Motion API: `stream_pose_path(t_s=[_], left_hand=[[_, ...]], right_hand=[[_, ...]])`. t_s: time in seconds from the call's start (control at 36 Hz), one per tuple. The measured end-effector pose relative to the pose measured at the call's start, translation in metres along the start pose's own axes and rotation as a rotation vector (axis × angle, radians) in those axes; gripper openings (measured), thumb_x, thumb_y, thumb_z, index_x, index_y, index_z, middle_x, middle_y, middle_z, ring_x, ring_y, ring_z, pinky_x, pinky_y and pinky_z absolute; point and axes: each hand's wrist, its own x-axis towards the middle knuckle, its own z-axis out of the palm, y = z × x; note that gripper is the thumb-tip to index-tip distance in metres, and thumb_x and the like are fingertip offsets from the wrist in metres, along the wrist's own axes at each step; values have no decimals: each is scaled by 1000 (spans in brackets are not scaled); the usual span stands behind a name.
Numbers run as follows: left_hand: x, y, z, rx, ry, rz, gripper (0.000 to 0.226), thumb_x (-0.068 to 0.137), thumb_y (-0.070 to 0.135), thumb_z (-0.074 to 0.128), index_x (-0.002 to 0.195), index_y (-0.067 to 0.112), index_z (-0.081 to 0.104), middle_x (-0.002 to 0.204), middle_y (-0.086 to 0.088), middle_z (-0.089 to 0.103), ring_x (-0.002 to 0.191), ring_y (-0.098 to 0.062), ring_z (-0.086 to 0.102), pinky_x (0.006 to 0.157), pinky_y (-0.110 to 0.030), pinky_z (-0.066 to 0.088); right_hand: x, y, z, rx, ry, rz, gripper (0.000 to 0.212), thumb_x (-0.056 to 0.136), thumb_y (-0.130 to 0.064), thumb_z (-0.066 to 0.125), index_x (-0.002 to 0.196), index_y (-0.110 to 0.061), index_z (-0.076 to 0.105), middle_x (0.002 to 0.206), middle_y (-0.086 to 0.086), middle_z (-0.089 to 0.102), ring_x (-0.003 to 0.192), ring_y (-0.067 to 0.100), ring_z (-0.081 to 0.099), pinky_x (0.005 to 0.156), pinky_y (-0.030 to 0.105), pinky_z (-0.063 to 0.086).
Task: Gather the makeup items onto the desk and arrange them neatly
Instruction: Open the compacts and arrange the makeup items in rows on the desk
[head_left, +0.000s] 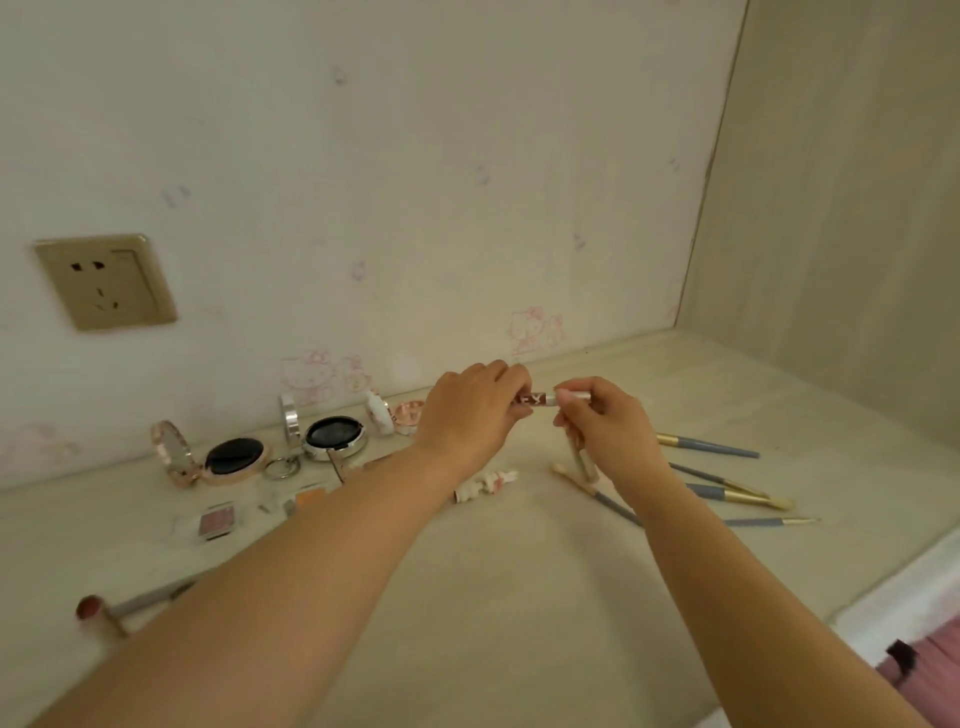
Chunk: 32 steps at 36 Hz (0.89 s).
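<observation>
Above the pale desk (493, 597) both hands hold a thin lip tube (535, 399) level between them. My left hand (470, 413) grips its dark red end; my right hand (605, 423) pinches its silvery cap end and also holds a second slim stick (581, 457) that hangs down from the palm. Several grey-handled makeup brushes (722, 491) lie to the right. Two open round compacts (234, 457) (335, 434) stand by the wall at the left. A small white figure-shaped item (485, 483) lies under my left wrist.
An eyeshadow pan (217, 521), a key ring (281, 467) and a rose-gold open case (408, 413) lie near the compacts. A lipstick (96, 613) and a pencil lie at the front left. A wall socket (106, 280) is at left, a cabinet side panel (831, 234) at right.
</observation>
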Motion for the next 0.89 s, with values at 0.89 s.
stream_pose_path(t_s=[0.89], left_hand=[[-276,11,-114,-70,-75,-476,27,93,44,45,101,25,62,84,8,60,73,-9,49,57,-26,37]], right_hand=[[-207,-33,118,-22,-355,44,21,94,-30,48,89,-16,63,61,-6,59,57,6,49,59,21,40]])
